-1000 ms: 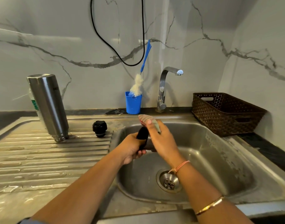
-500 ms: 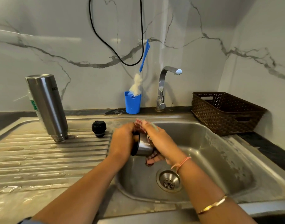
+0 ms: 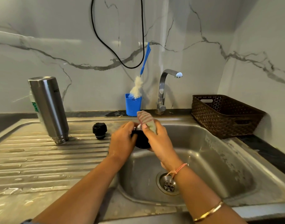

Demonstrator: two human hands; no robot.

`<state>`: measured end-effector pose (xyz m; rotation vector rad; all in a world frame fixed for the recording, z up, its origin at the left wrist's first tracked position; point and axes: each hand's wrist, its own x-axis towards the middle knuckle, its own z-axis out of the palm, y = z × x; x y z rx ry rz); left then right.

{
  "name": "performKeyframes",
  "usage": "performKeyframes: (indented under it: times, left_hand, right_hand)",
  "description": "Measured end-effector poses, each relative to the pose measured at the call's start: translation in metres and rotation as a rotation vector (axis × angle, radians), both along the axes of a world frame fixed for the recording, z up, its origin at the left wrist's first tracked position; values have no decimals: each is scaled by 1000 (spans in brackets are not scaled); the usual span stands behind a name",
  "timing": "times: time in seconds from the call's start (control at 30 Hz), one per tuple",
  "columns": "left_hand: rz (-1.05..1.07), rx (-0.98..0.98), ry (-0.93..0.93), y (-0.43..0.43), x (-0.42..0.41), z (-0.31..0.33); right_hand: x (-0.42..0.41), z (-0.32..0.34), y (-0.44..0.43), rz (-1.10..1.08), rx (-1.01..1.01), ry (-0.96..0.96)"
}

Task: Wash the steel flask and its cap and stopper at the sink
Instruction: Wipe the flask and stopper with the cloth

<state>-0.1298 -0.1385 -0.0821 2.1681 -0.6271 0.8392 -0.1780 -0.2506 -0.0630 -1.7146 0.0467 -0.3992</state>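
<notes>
The steel flask (image 3: pixel 48 109) stands upside down on the drainboard at the left, mouth down. Its black stopper (image 3: pixel 99 130) sits on the drainboard just right of the flask. Over the sink's left rim my left hand (image 3: pixel 122 141) grips the flask's cap (image 3: pixel 141 141), whose dark side shows between my hands. My right hand (image 3: pixel 159 143) holds a striped scrub pad (image 3: pixel 145 119) against the cap; the pad's top sticks up above my fingers. Most of the cap is hidden by both hands.
The steel sink basin (image 3: pixel 219 159) with its drain (image 3: pixel 168 185) lies below my hands. A tap (image 3: pixel 162 91) stands behind it, spout turned right. A blue cup (image 3: pixel 133 105) holds a bottle brush. A brown woven basket (image 3: pixel 224 115) sits at the right.
The cap has turned in my hands: its steel side showed half a second ago, now its dark side. My right hand rose, bringing the scrub pad up over the cap.
</notes>
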Motion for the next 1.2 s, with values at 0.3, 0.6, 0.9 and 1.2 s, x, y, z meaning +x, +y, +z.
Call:
performKeyframes:
  times: [0.3,0.6,0.9,1.2]
  left_hand:
    - [-309,-301,613,-34,-22,12]
    - [-573,-748,1066,-31,-20,11]
    - [-155,-141,111,-18,-15,15]
    - [-34,-138,320,8,-6,8]
  right_hand:
    - [11,-7,-27,-246,370,168]
    - [25,-23,-41,-292,-89,139]
    - [10,-5,-49,-487,-316,-233]
    - [21,-26,-43,-266,-255,64]
